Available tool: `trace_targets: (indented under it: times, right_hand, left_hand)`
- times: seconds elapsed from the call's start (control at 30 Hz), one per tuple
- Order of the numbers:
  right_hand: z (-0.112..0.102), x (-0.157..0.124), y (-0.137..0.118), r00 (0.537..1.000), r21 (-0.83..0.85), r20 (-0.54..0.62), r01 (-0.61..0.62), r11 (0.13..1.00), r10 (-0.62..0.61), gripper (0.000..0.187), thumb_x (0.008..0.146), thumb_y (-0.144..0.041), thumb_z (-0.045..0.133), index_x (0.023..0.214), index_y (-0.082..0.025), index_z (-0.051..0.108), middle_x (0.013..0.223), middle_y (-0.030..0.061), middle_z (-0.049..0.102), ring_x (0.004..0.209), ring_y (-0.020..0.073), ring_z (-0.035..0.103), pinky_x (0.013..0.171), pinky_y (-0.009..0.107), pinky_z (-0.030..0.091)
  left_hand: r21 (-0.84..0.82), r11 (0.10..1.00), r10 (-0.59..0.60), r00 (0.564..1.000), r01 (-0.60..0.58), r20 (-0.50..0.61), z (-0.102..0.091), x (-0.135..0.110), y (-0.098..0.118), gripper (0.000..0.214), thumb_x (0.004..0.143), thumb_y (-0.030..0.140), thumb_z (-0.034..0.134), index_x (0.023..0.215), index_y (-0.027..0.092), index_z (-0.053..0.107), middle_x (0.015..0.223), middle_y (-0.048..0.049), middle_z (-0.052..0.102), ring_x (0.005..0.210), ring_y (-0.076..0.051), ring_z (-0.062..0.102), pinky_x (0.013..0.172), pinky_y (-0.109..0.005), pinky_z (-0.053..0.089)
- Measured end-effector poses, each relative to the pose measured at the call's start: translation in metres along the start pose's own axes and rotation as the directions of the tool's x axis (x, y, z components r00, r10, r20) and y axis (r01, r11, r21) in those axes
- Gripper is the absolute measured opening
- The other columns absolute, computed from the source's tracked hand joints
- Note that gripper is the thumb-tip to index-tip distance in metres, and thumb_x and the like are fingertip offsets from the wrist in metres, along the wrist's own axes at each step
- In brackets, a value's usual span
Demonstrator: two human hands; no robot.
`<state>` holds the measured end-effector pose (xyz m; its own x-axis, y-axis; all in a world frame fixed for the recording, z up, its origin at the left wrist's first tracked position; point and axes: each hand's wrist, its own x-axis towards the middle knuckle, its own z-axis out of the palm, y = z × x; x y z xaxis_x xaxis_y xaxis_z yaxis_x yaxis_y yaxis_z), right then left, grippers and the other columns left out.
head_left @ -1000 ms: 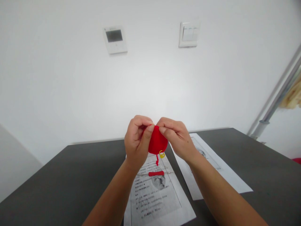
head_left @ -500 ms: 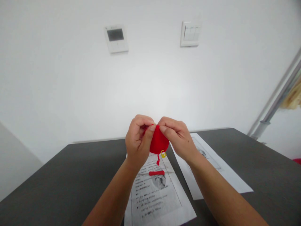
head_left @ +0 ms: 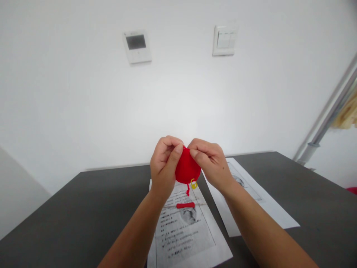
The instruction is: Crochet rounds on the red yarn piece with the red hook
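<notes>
I hold a small round red crocheted piece point(head_left: 187, 170) up in the air above the table. My left hand point(head_left: 164, 169) pinches its top left edge with thumb and fingers closed. On its top right edge my right hand point(head_left: 210, 163) pinches too. A yellow ring marker point(head_left: 193, 183) and a short red yarn tail point(head_left: 187, 191) hang from the bottom of the piece. Below them, a small red strip point(head_left: 185, 205) with a thin metal needle lies on a printed sheet point(head_left: 184, 230).
A second printed sheet point(head_left: 251, 197) lies to the right on the dark grey table point(head_left: 83, 216). The white wall behind carries a small control panel point(head_left: 137, 46) and a light switch point(head_left: 224, 39). A grey pole point(head_left: 325, 124) rises at the right.
Both hands and the red piece have shifted very slightly to the right; the grip looks the same.
</notes>
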<state>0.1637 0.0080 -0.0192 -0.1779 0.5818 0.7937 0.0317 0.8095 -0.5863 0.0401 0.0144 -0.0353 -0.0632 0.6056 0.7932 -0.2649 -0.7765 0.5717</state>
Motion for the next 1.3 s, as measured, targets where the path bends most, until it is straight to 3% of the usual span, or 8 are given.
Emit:
trace_targets:
  times: [0.43,0.83,1.1,1.3]
  right_hand:
    - [-0.0007,0.0,-0.0008,0.999,0.017,0.006,-0.045,0.999,0.045,0.022,0.08,-0.016,0.044,0.059,-0.02,0.046,0.055,-0.0054,0.042,0.051,0.0089,0.037,0.049,0.024,0.03]
    - [-0.001,0.0015,-0.0023,0.995,-0.009,0.013,-0.102,0.995,0.102,0.021,0.079,-0.017,0.044,0.057,-0.021,0.043,0.054,-0.0053,0.04,0.051,0.0093,0.036,0.049,0.024,0.029]
    - [-0.0008,0.0004,-0.0009,0.996,-0.011,-0.008,-0.093,0.996,0.093,0.02,0.076,-0.015,0.043,0.057,-0.021,0.042,0.054,-0.0054,0.04,0.052,0.0092,0.035,0.049,0.024,0.028]
    - [-0.0005,0.0006,0.0004,0.992,0.035,-0.053,-0.111,0.993,0.113,0.021,0.077,-0.015,0.044,0.057,-0.021,0.043,0.054,-0.0057,0.039,0.051,0.0091,0.034,0.048,0.024,0.026]
  left_hand:
    - [0.081,0.997,-0.001,1.0,0.003,-0.019,0.001,0.0009,0.0013,0.013,0.089,0.031,0.064,0.081,0.021,0.061,0.075,-0.0001,0.061,0.065,-0.011,0.055,0.057,-0.022,0.047]
    - [0.168,0.979,0.116,0.993,-0.119,0.025,0.0011,0.0006,0.0033,0.009,0.09,0.023,0.061,0.081,0.02,0.062,0.075,0.0017,0.059,0.066,-0.008,0.055,0.059,-0.018,0.047]
    - [0.092,0.995,-0.043,0.999,0.045,-0.023,0.0021,0.0015,0.0029,0.014,0.087,0.031,0.066,0.079,0.02,0.062,0.071,0.0016,0.06,0.062,-0.009,0.054,0.056,-0.018,0.046]
    - [0.029,0.989,-0.148,0.989,0.147,0.022,-0.0019,0.0041,0.0029,0.016,0.086,0.034,0.066,0.079,0.02,0.063,0.071,0.0002,0.062,0.062,-0.011,0.055,0.054,-0.02,0.046]
